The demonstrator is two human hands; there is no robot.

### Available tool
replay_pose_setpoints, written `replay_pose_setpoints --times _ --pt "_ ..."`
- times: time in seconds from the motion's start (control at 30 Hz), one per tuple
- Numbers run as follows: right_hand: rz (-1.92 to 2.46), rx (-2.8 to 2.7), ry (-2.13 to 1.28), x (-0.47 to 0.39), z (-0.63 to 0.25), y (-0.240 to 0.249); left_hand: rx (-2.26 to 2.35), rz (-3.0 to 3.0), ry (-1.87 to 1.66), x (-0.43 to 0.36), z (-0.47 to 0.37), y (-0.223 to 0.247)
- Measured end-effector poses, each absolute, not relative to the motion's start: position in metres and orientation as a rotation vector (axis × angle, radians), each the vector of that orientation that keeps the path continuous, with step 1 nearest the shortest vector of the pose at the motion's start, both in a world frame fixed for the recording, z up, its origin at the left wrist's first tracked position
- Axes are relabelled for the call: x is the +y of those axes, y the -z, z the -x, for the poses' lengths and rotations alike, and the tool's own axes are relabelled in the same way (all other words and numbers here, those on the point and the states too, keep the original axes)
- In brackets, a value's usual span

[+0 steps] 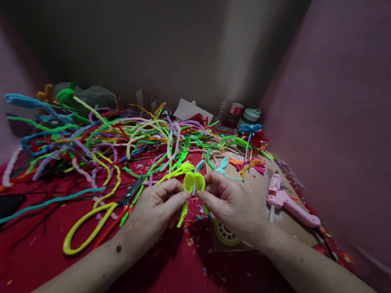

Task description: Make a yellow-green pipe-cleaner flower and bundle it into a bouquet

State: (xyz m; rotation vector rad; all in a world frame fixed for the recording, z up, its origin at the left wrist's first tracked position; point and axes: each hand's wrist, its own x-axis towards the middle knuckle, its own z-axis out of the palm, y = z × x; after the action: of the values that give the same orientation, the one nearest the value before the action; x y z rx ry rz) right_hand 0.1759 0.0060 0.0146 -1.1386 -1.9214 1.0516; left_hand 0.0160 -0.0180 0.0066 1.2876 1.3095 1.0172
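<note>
Two yellow pipe-cleaner petals [194, 182] are held up side by side in front of me. My left hand [162, 201] pinches the left petal between thumb and index finger, and a yellow stem end hangs below it. The right petal is pinched the same way by my right hand [229, 203]. Just behind the petals lie more yellow pipe cleaners [179, 169]. Beside my left wrist rest scissors [94, 224] with yellow and red-orange handles, their dark blades pointing away from me.
A tangled heap of coloured pipe cleaners [113, 133] spreads across the red cloth [167, 279]. A pink glue gun [290, 203] lies on cardboard [256, 199] at right, near a pipe-cleaner flower [251, 130]. A yellow tape roll [226, 233] is partly under my right hand. Jars [249, 117] stand behind.
</note>
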Motion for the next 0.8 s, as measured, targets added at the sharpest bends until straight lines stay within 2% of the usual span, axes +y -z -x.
replay_pose_setpoints --times 0.4,0.8 --pt "1.152 -1.843 -1.118 0.003 -0.1721 -0.0101 1.341 -1.341 -1.013 -0.0173 -0.0145 -0.0039" --pt "1.146 -1.696 -1.403 0.0024 -0.1695 -0.0099 1.347 -1.375 -1.039 -0.019 -0.0164 -0.0062"
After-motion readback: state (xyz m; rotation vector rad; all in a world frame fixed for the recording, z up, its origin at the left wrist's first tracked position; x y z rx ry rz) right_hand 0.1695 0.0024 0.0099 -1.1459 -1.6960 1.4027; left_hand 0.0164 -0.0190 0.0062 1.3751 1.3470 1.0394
